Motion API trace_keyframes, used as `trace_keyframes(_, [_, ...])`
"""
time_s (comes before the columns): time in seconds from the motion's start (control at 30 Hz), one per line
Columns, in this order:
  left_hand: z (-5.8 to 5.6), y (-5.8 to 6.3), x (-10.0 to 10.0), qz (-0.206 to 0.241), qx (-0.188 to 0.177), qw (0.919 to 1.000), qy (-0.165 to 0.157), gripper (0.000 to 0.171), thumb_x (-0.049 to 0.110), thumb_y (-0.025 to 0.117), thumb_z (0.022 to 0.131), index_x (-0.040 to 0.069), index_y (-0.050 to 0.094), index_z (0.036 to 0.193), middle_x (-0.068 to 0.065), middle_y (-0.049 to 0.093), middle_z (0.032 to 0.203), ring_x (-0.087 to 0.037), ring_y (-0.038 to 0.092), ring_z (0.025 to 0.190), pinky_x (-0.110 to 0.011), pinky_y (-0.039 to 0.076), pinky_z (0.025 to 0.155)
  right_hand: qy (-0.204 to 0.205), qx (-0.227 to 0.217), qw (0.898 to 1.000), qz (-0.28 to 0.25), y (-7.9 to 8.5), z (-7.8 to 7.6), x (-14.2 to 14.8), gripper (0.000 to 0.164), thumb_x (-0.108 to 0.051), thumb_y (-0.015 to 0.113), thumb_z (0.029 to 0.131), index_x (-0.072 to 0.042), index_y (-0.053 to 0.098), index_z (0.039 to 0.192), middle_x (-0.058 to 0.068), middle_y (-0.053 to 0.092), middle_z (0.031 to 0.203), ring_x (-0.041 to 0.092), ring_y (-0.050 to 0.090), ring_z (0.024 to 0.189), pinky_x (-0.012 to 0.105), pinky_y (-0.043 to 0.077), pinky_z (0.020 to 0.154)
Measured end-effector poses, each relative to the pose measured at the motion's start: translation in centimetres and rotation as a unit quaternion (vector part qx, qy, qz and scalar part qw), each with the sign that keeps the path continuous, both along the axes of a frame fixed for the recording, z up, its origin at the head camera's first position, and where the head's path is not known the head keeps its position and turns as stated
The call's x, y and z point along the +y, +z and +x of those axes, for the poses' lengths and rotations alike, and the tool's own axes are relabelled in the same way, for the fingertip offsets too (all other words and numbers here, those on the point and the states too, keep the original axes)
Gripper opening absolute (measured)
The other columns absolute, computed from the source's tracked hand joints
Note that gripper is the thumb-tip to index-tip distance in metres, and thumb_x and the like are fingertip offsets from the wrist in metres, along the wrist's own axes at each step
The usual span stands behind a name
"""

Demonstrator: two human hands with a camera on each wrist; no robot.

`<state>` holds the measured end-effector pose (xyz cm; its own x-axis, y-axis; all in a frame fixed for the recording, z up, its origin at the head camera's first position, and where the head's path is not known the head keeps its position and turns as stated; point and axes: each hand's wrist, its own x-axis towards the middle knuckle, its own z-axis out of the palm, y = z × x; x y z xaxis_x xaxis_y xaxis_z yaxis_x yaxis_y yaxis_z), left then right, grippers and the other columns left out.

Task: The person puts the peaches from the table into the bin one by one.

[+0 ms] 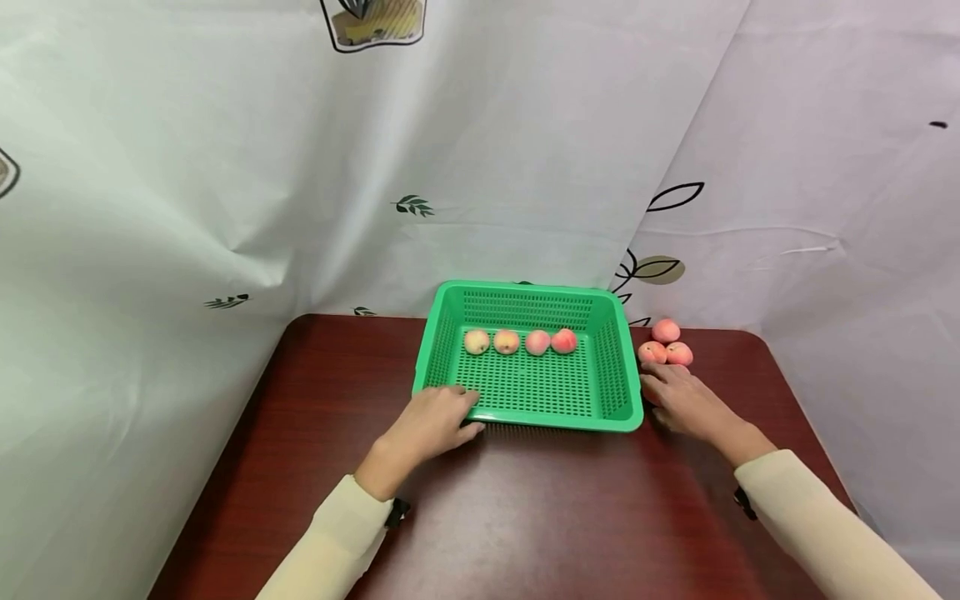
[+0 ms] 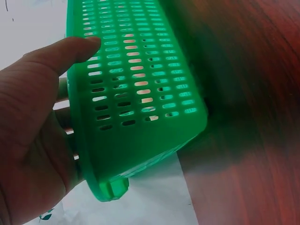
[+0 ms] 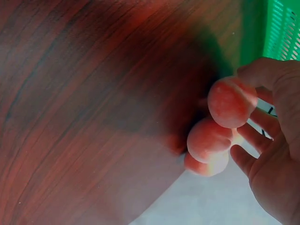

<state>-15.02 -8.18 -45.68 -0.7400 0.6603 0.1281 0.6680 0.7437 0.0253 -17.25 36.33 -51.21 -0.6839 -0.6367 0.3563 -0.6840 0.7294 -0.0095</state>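
My left hand (image 1: 438, 421) grips the near left rim of a green plastic basket (image 1: 525, 421). In the left wrist view its thumb (image 2: 86, 47) lies on the basket's outer slotted wall, with the fingers over the rim. Several pink-yellow peaches stand in a row inside, the rightmost peach (image 1: 564, 341) being the reddest. To the right of the basket, my right hand (image 1: 686, 404) holds a peach (image 3: 232, 101) between thumb and fingers, low over the table. The head view mostly hides this peach beneath the hand. Just beyond are more peaches (image 1: 678, 354), clustered together.
The dark red wooden table (image 1: 540, 517) has rounded far corners. A pale patterned cloth (image 1: 525, 150) hangs behind the table and along its sides. The basket's far wall stands near this cloth.
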Motion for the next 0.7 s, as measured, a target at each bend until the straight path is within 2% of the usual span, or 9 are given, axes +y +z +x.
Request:
trace_keyframes(0.13, [0.0,-0.5,-0.1,-0.004,0.014,0.9999,-0.001,0.026,0.038,0.078,0.091,0.014,0.067,0.091,0.000,0.065,0.079,-0.017,0.064,0.068,-0.035,0.051,0.056,0.006,-0.001,1.000,0.002,-0.2,0.0,0.1,0.047,0.005,0.080,0.065,-0.001,0.069,0.110,0.019,0.067,0.112,0.038,0.065,0.096,0.054,0.054,0.085])
trace_keyframes(0.37, [0.0,-1.6,-0.3,0.012,0.045,0.9989,-0.006,0.020,0.028,0.080,0.090,0.014,0.065,0.087,-0.001,0.065,0.076,-0.020,0.066,0.064,-0.036,0.048,0.054,-0.021,-0.006,1.000,0.017,-0.1,0.2,0.1,0.047,0.005,0.078,0.067,-0.002,0.071,0.113,0.015,0.070,0.111,0.036,0.067,0.098,0.054,0.057,0.079])
trace_keyframes(0.7, [0.1,-1.8,-0.3,0.018,0.065,0.9977,-0.005,0.019,0.018,0.083,0.084,0.015,0.065,0.089,0.000,0.066,0.075,-0.019,0.067,0.065,-0.033,0.040,0.055,-0.011,0.034,0.999,0.005,-0.5,0.1,0.1,0.034,0.003,0.080,0.071,-0.008,0.073,0.102,0.009,0.073,0.104,0.033,0.070,0.092,0.053,0.057,0.076])
